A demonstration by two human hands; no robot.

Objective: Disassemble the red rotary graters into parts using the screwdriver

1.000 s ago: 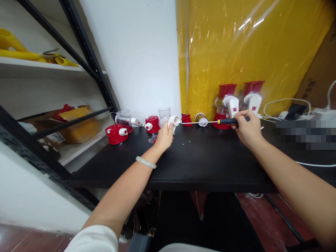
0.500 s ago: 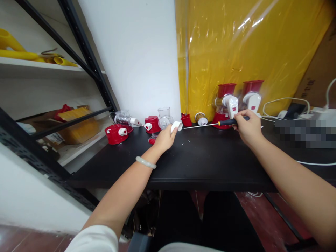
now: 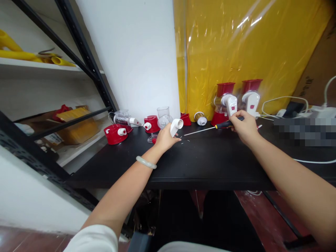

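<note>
My left hand (image 3: 166,139) is closed around a white plastic part (image 3: 175,127) with a round hollow end that faces up and right. In my right hand (image 3: 244,126) is a screwdriver (image 3: 210,128) with a dark handle and a yellow band, its long shaft pointing left. The screwdriver's tip lies close to the left fingers; whether it touches them I cannot tell. Below the tip, two tiny screw-like pieces (image 3: 185,142) lie on the black table (image 3: 210,164). A clear and red part (image 3: 152,139) is partly hidden behind my left hand.
Red bases (image 3: 114,134) and a clear hopper (image 3: 163,113) stand at the back left. A grater drum (image 3: 200,118) lies at the back middle. Two red and white rotary graters (image 3: 224,101) stand behind my right hand. White cables (image 3: 286,99) run at the right; a shelf rack (image 3: 86,63) is left.
My left hand has turned the white part so that its round end sits higher. The screwdriver's tip has dropped slightly, and the shaft now slopes down to the left.
</note>
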